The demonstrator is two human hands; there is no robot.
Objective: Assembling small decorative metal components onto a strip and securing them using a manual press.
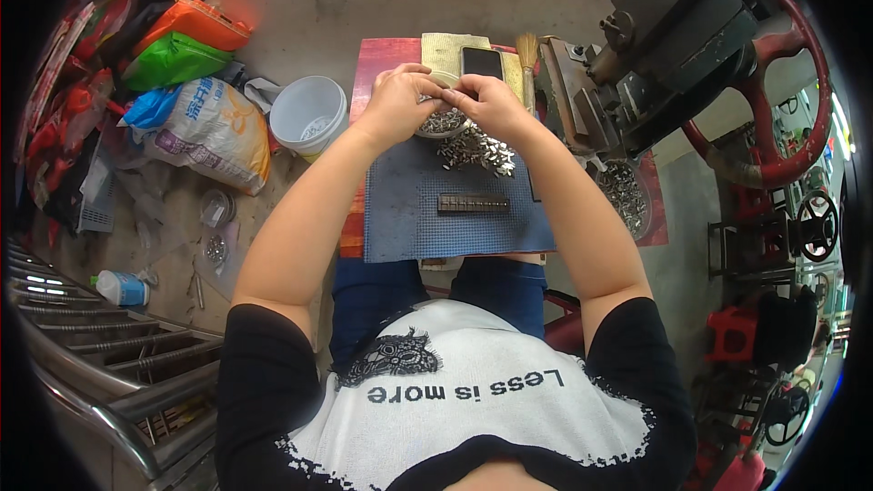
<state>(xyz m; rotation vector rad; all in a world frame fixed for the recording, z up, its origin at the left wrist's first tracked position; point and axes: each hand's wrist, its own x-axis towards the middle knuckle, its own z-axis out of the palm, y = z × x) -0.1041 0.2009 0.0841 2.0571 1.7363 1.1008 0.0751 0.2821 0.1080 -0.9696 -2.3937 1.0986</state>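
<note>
My left hand (398, 107) and my right hand (494, 109) meet over the far part of the worktable, fingers bent and pinched together. Between their fingertips is a pale, rounded thing (445, 79), too small and covered to name. Just below the hands, a round dish of small silvery metal pieces (442, 122) is partly hidden by them. More loose metal pieces (480, 151) spill in a heap onto the blue textured mat (400, 209). Nearer to me, a dark narrow metal block with a row of slots (473, 204) lies crosswise on the mat.
A phone (482, 62) and a brush (527, 64) lie at the table's far side. On the right stands a dark press with a red handwheel (764, 82), beside a tub of metal pieces (623, 195). A white bucket (309, 115) and filled bags (205, 132) are at left.
</note>
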